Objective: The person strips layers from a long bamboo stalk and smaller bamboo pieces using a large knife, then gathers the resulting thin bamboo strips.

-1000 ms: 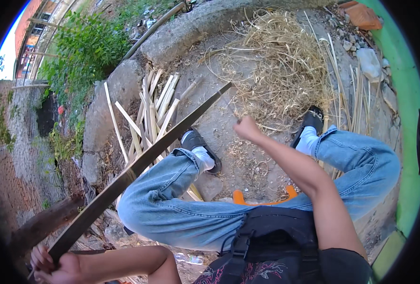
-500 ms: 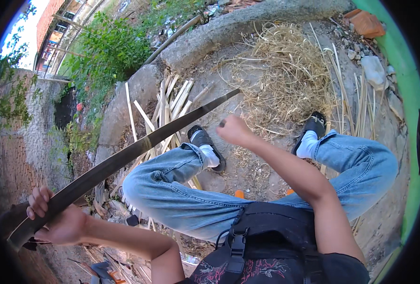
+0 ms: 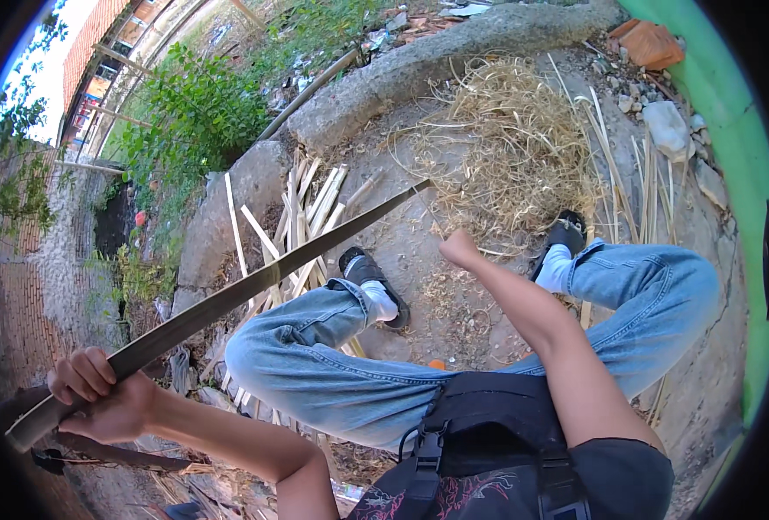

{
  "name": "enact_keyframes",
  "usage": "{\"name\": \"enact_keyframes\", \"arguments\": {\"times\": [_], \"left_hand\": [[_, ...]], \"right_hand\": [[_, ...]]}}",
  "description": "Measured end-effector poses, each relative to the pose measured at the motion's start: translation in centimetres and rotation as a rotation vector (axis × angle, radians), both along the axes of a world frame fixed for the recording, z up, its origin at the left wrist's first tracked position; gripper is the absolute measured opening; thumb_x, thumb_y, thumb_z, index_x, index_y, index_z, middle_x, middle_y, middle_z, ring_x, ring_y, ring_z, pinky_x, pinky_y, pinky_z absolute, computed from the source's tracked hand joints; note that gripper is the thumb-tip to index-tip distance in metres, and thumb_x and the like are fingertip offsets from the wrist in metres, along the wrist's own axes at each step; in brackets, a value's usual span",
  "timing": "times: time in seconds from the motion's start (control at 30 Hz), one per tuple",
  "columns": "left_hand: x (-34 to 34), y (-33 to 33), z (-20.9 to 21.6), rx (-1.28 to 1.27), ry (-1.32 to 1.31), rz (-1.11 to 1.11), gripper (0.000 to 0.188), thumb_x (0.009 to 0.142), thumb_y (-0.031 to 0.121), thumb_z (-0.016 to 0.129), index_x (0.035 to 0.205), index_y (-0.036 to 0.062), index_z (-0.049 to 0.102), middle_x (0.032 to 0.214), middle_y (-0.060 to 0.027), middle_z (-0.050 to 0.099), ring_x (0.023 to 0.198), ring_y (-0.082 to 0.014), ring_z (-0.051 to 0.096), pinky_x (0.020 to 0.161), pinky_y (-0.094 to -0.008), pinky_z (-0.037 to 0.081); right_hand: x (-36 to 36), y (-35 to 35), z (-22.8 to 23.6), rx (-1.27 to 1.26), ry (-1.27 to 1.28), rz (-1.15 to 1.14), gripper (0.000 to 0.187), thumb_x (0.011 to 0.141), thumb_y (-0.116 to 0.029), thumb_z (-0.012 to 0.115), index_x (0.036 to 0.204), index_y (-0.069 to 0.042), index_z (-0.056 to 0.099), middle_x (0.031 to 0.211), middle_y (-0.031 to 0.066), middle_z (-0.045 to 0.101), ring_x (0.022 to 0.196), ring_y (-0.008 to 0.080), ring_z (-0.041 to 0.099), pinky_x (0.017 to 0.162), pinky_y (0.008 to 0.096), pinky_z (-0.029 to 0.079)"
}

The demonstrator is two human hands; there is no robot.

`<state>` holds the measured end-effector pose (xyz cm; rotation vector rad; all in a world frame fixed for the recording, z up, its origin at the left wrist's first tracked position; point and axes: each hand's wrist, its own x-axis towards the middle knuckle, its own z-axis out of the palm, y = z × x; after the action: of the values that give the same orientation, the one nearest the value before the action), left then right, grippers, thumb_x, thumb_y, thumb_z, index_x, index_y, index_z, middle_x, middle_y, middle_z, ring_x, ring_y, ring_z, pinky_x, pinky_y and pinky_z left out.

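My left hand (image 3: 105,397) is wrapped round the lower end of a long, dark bamboo strip (image 3: 228,301) with a pale band at a joint. The strip slants up to the right above my left knee, and its thin far tip is free in the air. My right hand (image 3: 460,250) is a closed fist held between my feet, below and right of that tip and apart from the strip. Whatever it may hold is hidden from this side. Beyond the fist lies a heap of pale, curly shavings (image 3: 523,143).
Pale split strips (image 3: 319,199) lie piled beyond my left foot, and more thin strips (image 3: 653,191) lie at the right. A low concrete kerb (image 3: 402,78) curves behind the shavings. A green wall (image 3: 735,147) bounds the right side. A leafy bush (image 3: 198,108) grows at the far left.
My right fist has moved right and slightly down; a small dark end that showed at it earlier is now hidden. The strip's tip has dropped a little, and my left hand has shifted slightly right.
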<state>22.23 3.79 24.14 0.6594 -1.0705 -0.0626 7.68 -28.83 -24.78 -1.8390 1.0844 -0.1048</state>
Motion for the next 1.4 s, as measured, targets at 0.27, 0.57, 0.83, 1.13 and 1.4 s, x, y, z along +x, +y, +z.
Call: {"name": "enact_keyframes", "arguments": {"times": [0.27,0.57,0.83,1.13,1.4], "left_hand": [[-1.7,-1.5,0.3,-0.051,0.012,0.414,0.046,0.086,0.049,0.061,0.08,0.007,0.045,0.078,-0.0054,0.038,0.073,-0.015,0.038,0.064,-0.028,0.031],[0.1,1.9,0.2,-0.025,0.057,0.329,0.046,0.087,0.051,0.057,0.075,0.0076,0.049,0.062,0.0015,0.033,0.055,-0.0121,0.034,0.058,-0.0295,0.032],[0.6,2.1,0.7,-0.04,0.078,0.455,0.057,0.093,0.057,0.039,0.067,0.0071,0.046,0.059,-0.0011,0.03,0.057,-0.0151,0.03,0.056,-0.0311,0.03],[4.3,4.7,-1.1,-0.022,0.09,0.215,0.044,0.087,0.048,0.06,0.076,0.0062,0.048,0.062,-0.0003,0.034,0.056,-0.0134,0.032,0.057,-0.0292,0.032],[1.1,4.1,-0.1,0.041,-0.003,0.555,0.044,0.093,0.042,0.052,0.072,0.004,0.055,0.066,-0.0004,0.037,0.062,-0.0138,0.036,0.065,-0.0305,0.033]], "right_hand": [[3.1,5.9,19.7,0.198,-0.185,0.415,0.031,0.073,-0.025,0.06,0.079,0.006,0.065,0.075,0.0246,0.064,0.069,0.0343,0.065,0.066,0.0403,0.05],[1.4,9.2,17.8,0.244,-0.352,0.323,0.026,0.073,-0.02,0.061,0.072,0.006,0.064,0.066,0.0243,0.062,0.062,0.0363,0.062,0.061,0.043,0.048],[2.7,6.1,18.3,0.139,-0.205,0.336,0.028,0.071,-0.022,0.06,0.075,0.005,0.066,0.072,0.0263,0.063,0.064,0.0363,0.064,0.061,0.0421,0.049],[0.3,0.4,0.9,0.171,0.146,0.079,0.025,0.074,-0.024,0.06,0.078,0.0,0.067,0.074,0.0213,0.066,0.07,0.0374,0.065,0.066,0.0403,0.052],[3.5,2.2,1.7,0.143,-0.227,0.3,0.031,0.072,-0.023,0.06,0.067,0.008,0.059,0.06,0.022,0.059,0.058,0.0285,0.063,0.055,0.039,0.049]]}}
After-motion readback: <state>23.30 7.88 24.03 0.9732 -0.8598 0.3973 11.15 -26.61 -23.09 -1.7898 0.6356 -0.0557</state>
